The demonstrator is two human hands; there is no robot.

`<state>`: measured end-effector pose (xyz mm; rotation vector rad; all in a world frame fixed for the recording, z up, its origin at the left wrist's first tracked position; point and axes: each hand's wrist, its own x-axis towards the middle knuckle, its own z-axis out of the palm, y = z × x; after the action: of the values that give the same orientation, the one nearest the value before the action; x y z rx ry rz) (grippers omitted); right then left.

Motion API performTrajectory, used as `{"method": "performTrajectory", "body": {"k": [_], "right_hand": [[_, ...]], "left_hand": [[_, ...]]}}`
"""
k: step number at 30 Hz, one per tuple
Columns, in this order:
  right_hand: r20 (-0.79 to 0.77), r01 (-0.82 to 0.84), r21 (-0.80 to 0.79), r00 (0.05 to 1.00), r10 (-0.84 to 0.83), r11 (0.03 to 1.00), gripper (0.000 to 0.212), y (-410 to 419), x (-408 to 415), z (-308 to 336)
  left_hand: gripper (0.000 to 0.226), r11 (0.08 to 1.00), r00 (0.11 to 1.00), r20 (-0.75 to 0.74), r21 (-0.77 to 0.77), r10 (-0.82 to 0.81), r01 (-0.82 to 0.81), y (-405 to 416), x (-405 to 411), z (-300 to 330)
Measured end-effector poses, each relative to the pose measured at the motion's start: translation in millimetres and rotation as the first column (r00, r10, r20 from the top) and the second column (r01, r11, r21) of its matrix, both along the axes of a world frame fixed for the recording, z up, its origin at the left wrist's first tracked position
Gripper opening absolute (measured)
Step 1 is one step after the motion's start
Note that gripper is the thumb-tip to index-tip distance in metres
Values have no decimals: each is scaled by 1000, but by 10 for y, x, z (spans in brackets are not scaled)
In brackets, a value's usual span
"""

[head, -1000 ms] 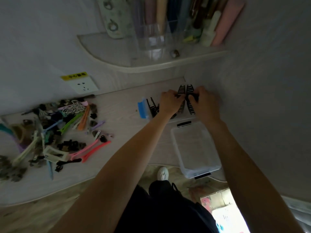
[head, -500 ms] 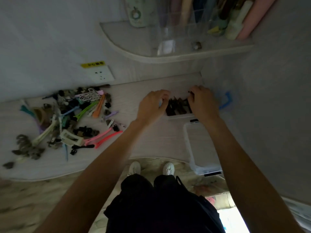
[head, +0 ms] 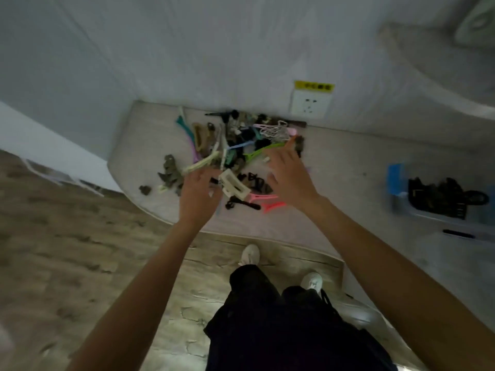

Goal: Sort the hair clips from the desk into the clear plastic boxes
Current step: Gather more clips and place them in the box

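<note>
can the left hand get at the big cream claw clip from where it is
Probably yes: the left hand hovers open right beside the cream claw clip, which lies on top near the pile's front edge, nothing covering it.

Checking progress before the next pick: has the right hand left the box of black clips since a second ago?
Yes. The right hand now reaches over the clip pile below the wall socket, away from the clear box.

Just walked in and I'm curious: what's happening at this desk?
A person is sorting hair clips. Both hands, left hand and right hand, reach with spread fingers over the mixed pile of clips on the desk, holding nothing. To the right, a clear plastic box already holds black clips.
</note>
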<state>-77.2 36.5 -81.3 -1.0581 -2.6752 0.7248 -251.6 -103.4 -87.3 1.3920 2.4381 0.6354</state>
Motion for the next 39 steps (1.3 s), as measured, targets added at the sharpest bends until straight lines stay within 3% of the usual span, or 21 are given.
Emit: {"method": "performTrajectory", "body": {"k": [2, 5, 8, 13, 16, 19, 22, 26, 29, 31, 33, 34, 35, 37, 39], "right_hand": [[122, 35, 26, 992, -38, 999, 56, 188, -320, -107], [291, 151, 22, 945, -151, 988, 66, 446, -569, -217], [351, 285, -22, 900, -259, 958, 71, 547, -686, -256], [222, 369, 9, 906, -361, 930, 55, 566, -640, -323], [225, 359, 32, 907, -356, 933, 37, 553, -564, -313], [240, 328, 37, 914, -327, 944, 35, 512, -519, -282], [216, 324, 28, 922, -322, 946, 26, 472, -499, -213], [53, 377, 126, 921, -386, 918, 23, 446, -484, 66], [23, 349, 145, 934, -356, 926, 31, 453, -481, 242], [-5, 339, 115, 940, -340, 934, 33, 435, -482, 300], [-74, 387, -5, 919, -386, 922, 33, 420, -464, 300], [-118, 434, -142, 885, -451, 890, 32, 418, -456, 284], [-157, 468, -334, 828, -538, 818, 28, 420, -441, 266], [-168, 417, -725, 664, -729, 548, 17, 390, -356, 287], [-158, 304, -881, 534, -831, 363, 15, 331, -165, 343]], "left_hand": [[47, 970, 979, -115, -155, 169, -186, -130, -318, -117], [68, 867, 925, -67, -330, 373, -374, -169, -572, -241], [71, 914, 945, 12, -259, 327, -313, -144, -716, -325], [60, 970, 963, 162, -147, 215, -192, 46, -792, -310], [76, 975, 960, 196, -138, 198, -172, 155, -871, -311], [97, 971, 973, 184, -218, 138, -96, 255, -922, -325], [102, 961, 982, 154, -268, 110, -66, 315, -941, -352], [95, 995, 988, 142, -86, 68, -56, 278, -935, -242], [93, 994, 994, 82, 76, 67, -73, 198, -932, -116], [95, 984, 987, 143, 150, 73, -94, 153, -907, -44], [97, 966, 960, 274, 225, 62, -126, 170, -837, 63], [98, 958, 940, 338, 252, 48, -139, 201, -798, 119], [99, 955, 917, 396, 257, 39, -151, 246, -752, 157], [101, 969, 872, 489, 211, 9, -128, 362, -599, 220], [102, 980, 828, 555, 193, -77, -39, 500, -363, 279]]}}
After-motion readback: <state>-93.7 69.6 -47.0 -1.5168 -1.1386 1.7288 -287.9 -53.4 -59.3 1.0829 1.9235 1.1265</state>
